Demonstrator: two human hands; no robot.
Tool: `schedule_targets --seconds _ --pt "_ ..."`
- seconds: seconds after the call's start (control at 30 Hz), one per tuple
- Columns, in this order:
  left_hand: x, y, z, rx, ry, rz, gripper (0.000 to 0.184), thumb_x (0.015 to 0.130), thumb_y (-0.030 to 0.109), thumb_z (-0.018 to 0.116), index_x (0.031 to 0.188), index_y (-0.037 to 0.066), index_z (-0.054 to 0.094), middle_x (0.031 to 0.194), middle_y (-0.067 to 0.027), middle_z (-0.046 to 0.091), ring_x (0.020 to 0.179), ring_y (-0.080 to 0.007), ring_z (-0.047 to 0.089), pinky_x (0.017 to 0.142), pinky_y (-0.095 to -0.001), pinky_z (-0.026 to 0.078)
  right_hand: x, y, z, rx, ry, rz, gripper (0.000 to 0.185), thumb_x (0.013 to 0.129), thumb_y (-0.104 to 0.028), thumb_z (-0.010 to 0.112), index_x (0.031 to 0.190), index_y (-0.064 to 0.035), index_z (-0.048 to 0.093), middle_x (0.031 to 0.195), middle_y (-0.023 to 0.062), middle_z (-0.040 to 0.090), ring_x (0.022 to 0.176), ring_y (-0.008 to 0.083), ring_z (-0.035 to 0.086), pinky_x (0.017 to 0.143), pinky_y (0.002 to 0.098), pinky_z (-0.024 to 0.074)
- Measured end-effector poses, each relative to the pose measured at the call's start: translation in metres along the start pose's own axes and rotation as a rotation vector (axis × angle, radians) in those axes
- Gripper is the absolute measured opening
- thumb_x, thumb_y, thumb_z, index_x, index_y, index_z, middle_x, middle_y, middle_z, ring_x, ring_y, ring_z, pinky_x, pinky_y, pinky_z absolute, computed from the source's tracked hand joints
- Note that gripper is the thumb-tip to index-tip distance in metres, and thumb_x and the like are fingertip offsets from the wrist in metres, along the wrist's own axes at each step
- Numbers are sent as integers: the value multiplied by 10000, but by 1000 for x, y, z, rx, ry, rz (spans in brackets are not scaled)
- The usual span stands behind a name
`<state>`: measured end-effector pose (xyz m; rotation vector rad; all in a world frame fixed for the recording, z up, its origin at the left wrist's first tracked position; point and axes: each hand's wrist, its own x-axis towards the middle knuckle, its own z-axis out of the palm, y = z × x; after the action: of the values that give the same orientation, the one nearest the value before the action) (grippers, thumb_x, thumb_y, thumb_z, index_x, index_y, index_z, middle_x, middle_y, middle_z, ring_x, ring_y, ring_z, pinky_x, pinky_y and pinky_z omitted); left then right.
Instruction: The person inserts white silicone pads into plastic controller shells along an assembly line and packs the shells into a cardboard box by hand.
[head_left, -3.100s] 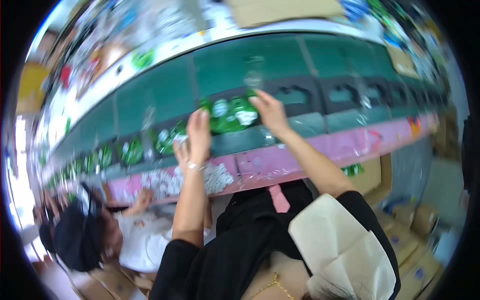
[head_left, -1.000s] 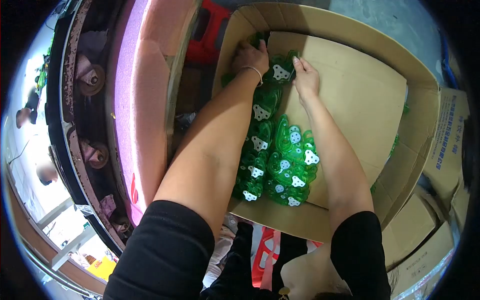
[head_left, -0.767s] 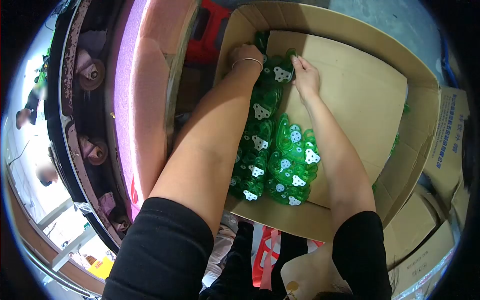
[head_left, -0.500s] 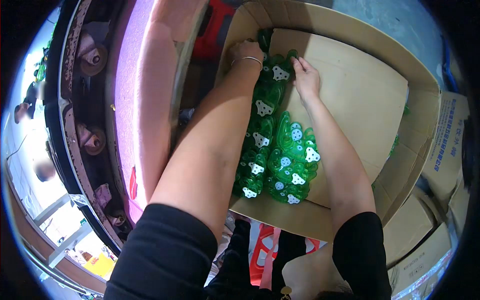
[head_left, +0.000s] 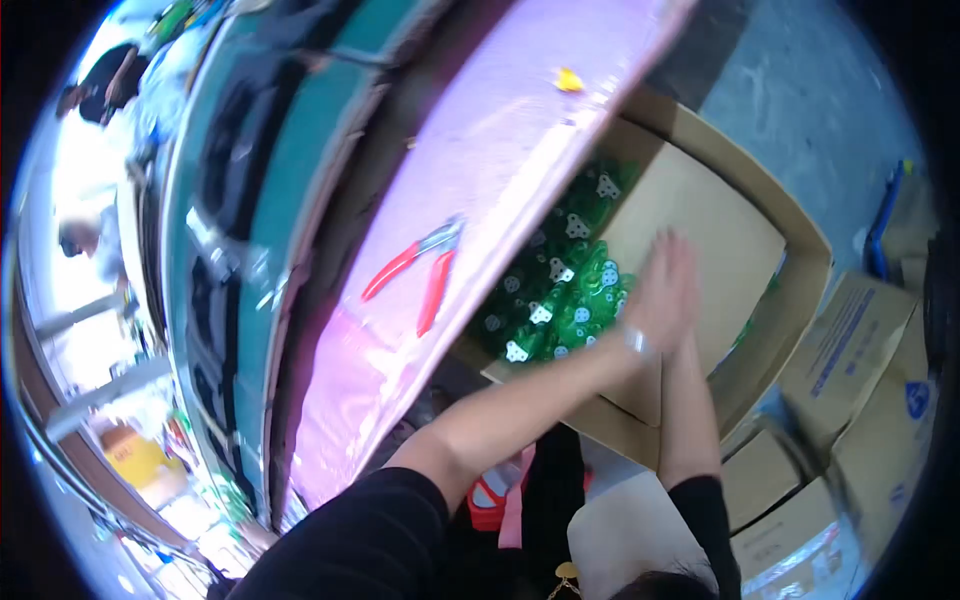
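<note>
In the head view, the left hand (head_left: 660, 300) and right hand (head_left: 690, 295) overlap above a cardboard sheet (head_left: 730, 220); blur hides whether the fingers (head_left: 672, 250) grip anything. Green plastic pieces (head_left: 575, 312) sit left of them in the carton (head_left: 800, 285), red-handled pliers (head_left: 435, 292) farther left on the pink counter (head_left: 490, 115).

Holds bare left hand (head_left: 657, 297) overlapping blurred bare right hand (head_left: 687, 285) over flat tan cardboard sheet (head_left: 735, 240), beside translucent green plastic pieces (head_left: 595, 272) near left edge of brown cardboard box (head_left: 795, 290).
</note>
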<state>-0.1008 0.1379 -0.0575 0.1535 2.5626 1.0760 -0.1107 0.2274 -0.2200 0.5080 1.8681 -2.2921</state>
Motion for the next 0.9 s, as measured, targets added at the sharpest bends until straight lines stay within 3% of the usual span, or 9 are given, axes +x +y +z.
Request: schedule_targets --seconds 0.03,0.07,0.1,0.2,0.37,0.4,0.47,0.73,0.9 --pt "-45 15 1 -44 -136 -1 444 846 158 437 1218 -79 390 1171 -264 440 1092 -353 442 910 -400 385 -36 -22 -6 253 41 131 436 926 -302 410 1262 -26 383 1240 125 457 1099 261 480 920 389 397" --pt "-84 13 1 39 -315 229 425 870 184 425 1212 -67 402 1174 -237 445 1057 -335 473 892 -389 407 -55 -52 -5 111 184 361 434 942 -299 375 1269 -14 376 1220 140 471 1086 246 493 911 362 408" --pt "-130 15 1 -3 86 468 373 898 203 403 1190 -27 428 1143 -205 463 1014 -324 498 857 -363 435 -82 -33 -32 120 78 285 412 943 -287 381 1237 0 409 1198 140 486 1070 251 505 894 349 425" --pt "-229 40 -106 -391 -172 193 297 931 221 370 1151 49 472 1031 -149 500 894 -290 552 776 -366 475 -180 -82 -24 -109 7 269 390 931 -295 427 1179 4 460 1134 131 526 1013 204 533 863 326 447" --pt "-364 0 -212 -436 199 59 245 921 208 416 1065 39 522 935 -126 538 832 -288 568 734 -357 487 -303 -173 134 -93 -325 378 225 912 -191 485 1030 -4 529 851 67 587 722 113 544 656 228 454" --pt "-389 -9 -233 -469 292 36 237 919 205 425 1047 34 531 918 -124 545 829 -288 569 728 -351 488 -329 -204 186 -280 -404 377 198 913 -155 471 1007 5 539 838 67 587 727 106 541 648 220 445" --pt "-441 -21 -271 -512 450 -135 243 920 204 429 1039 21 536 912 -133 555 811 -284 582 715 -351 488 -369 -221 256 -403 -753 183 171 904 -125 482 971 11 561 805 58 583 715 93 529 641 216 436" --pt "-619 -94 -325 -423 995 -470 217 894 165 447 1011 9 540 839 -146 534 823 -310 553 763 -375 446 -493 -190 510 -494 -1408 25 167 876 -128 537 923 21 595 730 15 559 638 69 498 585 195 404" --pt "-694 -177 -346 -281 1401 -708 269 846 107 495 1088 -2 457 1030 -192 463 961 -354 489 839 -386 414 -549 -122 648 -669 -1438 -252 315 837 -207 598 1067 7 571 835 75 583 636 97 547 528 233 462"
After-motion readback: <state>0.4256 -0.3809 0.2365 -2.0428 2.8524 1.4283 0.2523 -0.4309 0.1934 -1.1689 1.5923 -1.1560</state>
